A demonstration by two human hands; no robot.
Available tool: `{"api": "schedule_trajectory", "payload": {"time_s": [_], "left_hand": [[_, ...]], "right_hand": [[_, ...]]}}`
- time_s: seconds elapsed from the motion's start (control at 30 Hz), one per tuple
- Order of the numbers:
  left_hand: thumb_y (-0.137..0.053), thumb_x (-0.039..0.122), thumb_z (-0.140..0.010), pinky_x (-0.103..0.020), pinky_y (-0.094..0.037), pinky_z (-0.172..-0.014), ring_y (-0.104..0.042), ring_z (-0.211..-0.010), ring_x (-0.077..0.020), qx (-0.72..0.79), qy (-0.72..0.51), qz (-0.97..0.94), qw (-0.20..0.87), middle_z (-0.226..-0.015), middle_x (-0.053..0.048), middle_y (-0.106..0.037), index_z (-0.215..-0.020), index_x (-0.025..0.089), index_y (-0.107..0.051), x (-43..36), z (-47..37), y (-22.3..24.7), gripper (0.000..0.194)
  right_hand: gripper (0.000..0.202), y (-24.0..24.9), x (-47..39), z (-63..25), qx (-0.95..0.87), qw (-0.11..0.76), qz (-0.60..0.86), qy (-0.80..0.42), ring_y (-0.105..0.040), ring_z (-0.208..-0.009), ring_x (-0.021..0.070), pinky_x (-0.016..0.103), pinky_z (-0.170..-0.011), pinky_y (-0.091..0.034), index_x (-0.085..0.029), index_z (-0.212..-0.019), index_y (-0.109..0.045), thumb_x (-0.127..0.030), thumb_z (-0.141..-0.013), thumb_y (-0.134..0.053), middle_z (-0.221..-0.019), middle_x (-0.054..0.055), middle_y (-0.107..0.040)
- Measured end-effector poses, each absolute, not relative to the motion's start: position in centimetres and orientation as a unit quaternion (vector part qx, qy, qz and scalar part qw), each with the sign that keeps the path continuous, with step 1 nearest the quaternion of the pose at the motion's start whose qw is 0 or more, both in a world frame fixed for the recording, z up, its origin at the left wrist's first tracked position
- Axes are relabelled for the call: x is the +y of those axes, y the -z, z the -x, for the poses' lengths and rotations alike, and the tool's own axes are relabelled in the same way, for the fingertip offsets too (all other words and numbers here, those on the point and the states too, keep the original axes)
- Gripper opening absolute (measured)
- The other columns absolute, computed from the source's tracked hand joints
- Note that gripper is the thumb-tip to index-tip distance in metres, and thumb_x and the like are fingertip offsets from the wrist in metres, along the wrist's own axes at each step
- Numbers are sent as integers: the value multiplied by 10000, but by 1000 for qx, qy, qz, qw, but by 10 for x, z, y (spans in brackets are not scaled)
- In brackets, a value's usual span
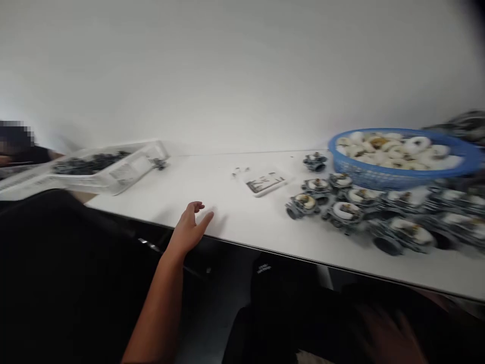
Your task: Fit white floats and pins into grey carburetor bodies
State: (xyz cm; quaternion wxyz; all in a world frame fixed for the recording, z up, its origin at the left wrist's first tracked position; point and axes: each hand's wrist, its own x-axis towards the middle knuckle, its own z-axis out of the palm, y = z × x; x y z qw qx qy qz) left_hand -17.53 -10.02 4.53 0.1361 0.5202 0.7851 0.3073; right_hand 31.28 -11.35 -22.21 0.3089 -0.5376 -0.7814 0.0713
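My left hand (192,229) hovers at the front edge of the white table (212,177), thumb apart from the bent fingers, holding nothing. Low at the right, below the table edge, my right hand (390,333) is dim and blurred over dark clothing. Its fingers look spread, and no held object shows. Beyond my left hand, a small white tray (276,189) carries dark slender pieces. To the right stand several grey ring-shaped metal assemblies (344,212) with white or cream rings on top.
A blue plastic basket (379,174) full of white rings stands at the back right. On the left, a white bin (125,177) holds dark parts, with a small dark part (159,164) beside it. Another person (22,146) is at the far left. A dark chair back (56,263) fills the lower left.
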Motion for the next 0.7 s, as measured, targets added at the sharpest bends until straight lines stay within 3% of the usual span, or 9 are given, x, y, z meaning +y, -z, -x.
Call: {"api": "schedule_trajectory", "payload": {"time_s": [0.07, 0.13, 0.33, 0.4, 0.53, 0.7], "left_hand": [[-591, 644, -902, -528, -417, -1147, -427, -1452, -332, 719, -308, -585, 215, -1541, -147, -460, -1476, 264, -310, -87, 134, -36, 743], [-651, 662, -860, -553, -398, -1168, -365, -1495, -360, 657, -291, -634, 286, -1613, -173, -358, -1567, 272, -147, -73, 90, -28, 951], [-850, 678, -646, -564, -296, -1251, -194, -1567, -391, 548, -294, -691, 368, -1696, -213, -131, -1607, 220, 72, -14, 6, -20, 1409], [-883, 646, -619, -552, -340, -1231, -240, -1554, -385, 542, -317, -675, 386, -1687, -210, -174, -1607, 229, 52, 3, -1, -19, 1422], [-887, 581, -659, -513, -421, -1182, -416, -1473, -356, 535, -344, -653, 412, -1627, -177, -356, -1601, 271, -121, 20, -6, -16, 1253], [-827, 598, -733, -493, -416, -1195, -426, -1473, -342, 561, -320, -667, 371, -1654, -127, -332, -1620, 317, -112, 19, -18, -18, 1173]], "right_hand": [[423, 224, -114, -317, -797, 149, 579, -83, -640, -1221, 403, 690, -1160, -318, -299, -1101, -795, -485, -850, -510, -1199, 146, -740], [496, 220, -114, -317, -797, 55, 595, -91, -591, -1308, 384, 692, -1194, -285, -201, -1227, -747, -446, -881, -490, -1301, 141, -703], [468, 205, -115, -307, -793, -8, 600, -105, -527, -1383, 367, 670, -1228, -246, -181, -1329, -685, -390, -954, -497, -1370, 111, -668], [457, 201, -117, -306, -787, -4, 606, -116, -528, -1382, 363, 660, -1233, -243, -175, -1330, -682, -374, -956, -511, -1371, 117, -666], [443, 192, -121, -303, -771, 15, 620, -144, -496, -1412, 349, 619, -1261, -204, -167, -1333, -679, -347, -958, -528, -1378, 120, -661], [436, 187, -122, -301, -760, 55, 623, -177, -506, -1401, 356, 620, -1262, -204, -148, -1319, -678, -337, -938, -581, -1347, 135, -677]]}}
